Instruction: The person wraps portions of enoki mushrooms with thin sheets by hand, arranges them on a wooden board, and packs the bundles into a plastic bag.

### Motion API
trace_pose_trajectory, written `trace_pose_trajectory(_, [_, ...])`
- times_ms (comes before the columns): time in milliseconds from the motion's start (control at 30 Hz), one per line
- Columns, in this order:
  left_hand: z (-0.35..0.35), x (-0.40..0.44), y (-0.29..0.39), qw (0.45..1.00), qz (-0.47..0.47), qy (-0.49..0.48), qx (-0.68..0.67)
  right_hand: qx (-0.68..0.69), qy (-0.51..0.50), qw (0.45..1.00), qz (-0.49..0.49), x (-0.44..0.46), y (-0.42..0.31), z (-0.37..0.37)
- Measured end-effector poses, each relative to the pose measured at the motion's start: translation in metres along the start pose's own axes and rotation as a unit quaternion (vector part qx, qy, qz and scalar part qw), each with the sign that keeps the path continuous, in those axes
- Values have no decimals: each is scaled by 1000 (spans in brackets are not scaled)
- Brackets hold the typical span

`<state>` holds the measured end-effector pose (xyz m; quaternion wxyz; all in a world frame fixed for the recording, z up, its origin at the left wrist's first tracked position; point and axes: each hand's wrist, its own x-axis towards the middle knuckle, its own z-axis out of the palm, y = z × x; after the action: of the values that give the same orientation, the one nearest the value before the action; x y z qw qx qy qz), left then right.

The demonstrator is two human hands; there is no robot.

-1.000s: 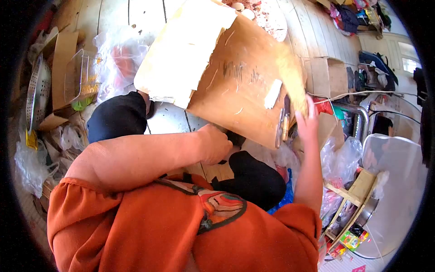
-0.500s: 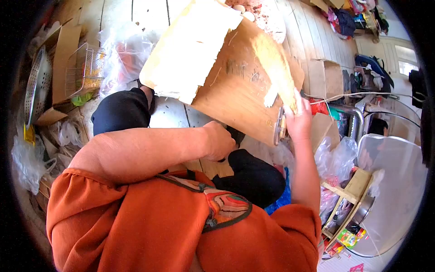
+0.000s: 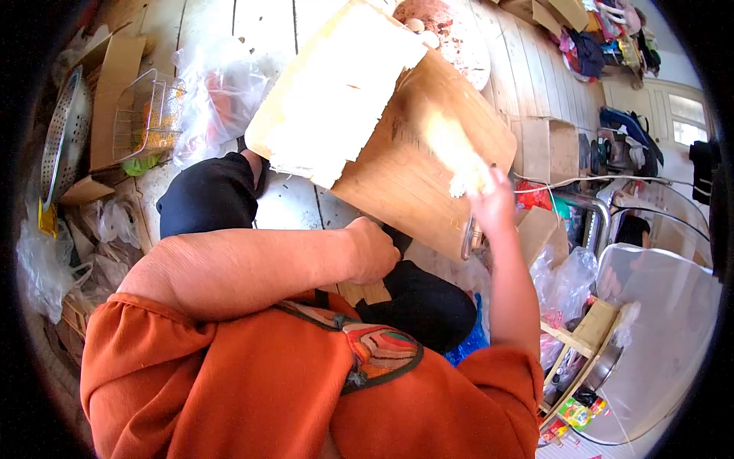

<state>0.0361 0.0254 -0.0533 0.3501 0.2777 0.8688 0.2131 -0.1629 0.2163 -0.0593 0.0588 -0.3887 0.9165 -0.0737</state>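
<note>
A wooden board [image 3: 413,176] lies tilted in front of my legs. Over its left part rests a pale sheet with a ragged edge [image 3: 336,99], washed out by bright light. My right hand [image 3: 493,200] is closed around the near end of a long, tan, fibrous-looking strip [image 3: 447,134], blurred by motion above the board. Close to that hand, a small metal tool with a wooden part [image 3: 469,239] sits at the board's corner. My left hand [image 3: 375,251] is curled by my knee; its fingers and anything inside them are hidden.
Left of me are a plastic bag [image 3: 218,99], a wire basket [image 3: 153,122], and a metal colander [image 3: 65,141]. On the right stand a cardboard box [image 3: 550,149], a clear-backed chair [image 3: 650,321] and a small wooden shelf [image 3: 592,333]. Round objects [image 3: 420,29] lie beyond the board.
My right hand has shifted slightly with the strip, which is now blurred. The board and sheet appear a little lower and further right in view. My left hand stays curled by the knee.
</note>
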Motion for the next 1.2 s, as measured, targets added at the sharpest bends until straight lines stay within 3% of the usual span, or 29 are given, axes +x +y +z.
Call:
trace_pose_trajectory(133, [-5, -1, -1, 1000, -6, -14, -17, 43, 73, 994, 70, 16, -7, -16])
trace_pose_trajectory(233, [-3, -3, -1, 1000, -5, -12, -18, 11, -64, 998, 19, -11, -21, -26])
trace_pose_trajectory(367, [5, 1, -1, 999, -6, 16, -27, 9, -100, 991, -88, -26, -27, -14])
trace_pose_trajectory(467, [4, 3, 1, 1000, -4, -5, -20, 11, -67, 996, -56, -4, -20, -5])
trace_pose_trajectory(533, [1, 4, 1, 1000, -3, -13, -19, -30, -52, 997, 43, 26, -11, -4])
trace_pose_trajectory(567, [-1, 4, 0, 1000, -1, -21, -17, -31, -50, 997, 41, 39, -6, -4])
trace_pose_trajectory(633, [-2, 4, 1, 1000, -7, -8, -21, 6, 32, 994, 104, 58, 4, -6])
trace_pose_trajectory(733, [-6, 4, 0, 999, -10, -3, -36, 31, 65, 994, 80, 46, 9, -20])
trace_pose_trajectory(800, [-3, 4, 1, 999, -8, -10, -49, 30, 27, 994, 99, 22, 11, -31])
trace_pose_trajectory(867, [3, 5, 0, 998, -6, 7, -61, 35, -41, 998, -33, -5, 35, -35])
trace_pose_trajectory(1000, [-9, -7, 3, 999, 12, -14, -45, -16, -103, 992, -76, -24, 50, -48])
trace_pose_trajectory(1133, [-3, 0, 5, 999, 18, 0, -43, -21, -60, 998, -20, 13, 67, -36])
trace_pose_trajectory(1200, [-4, 2, 5, 999, 18, 2, -40, -58, -47, 994, 81, 46, 72, -27])
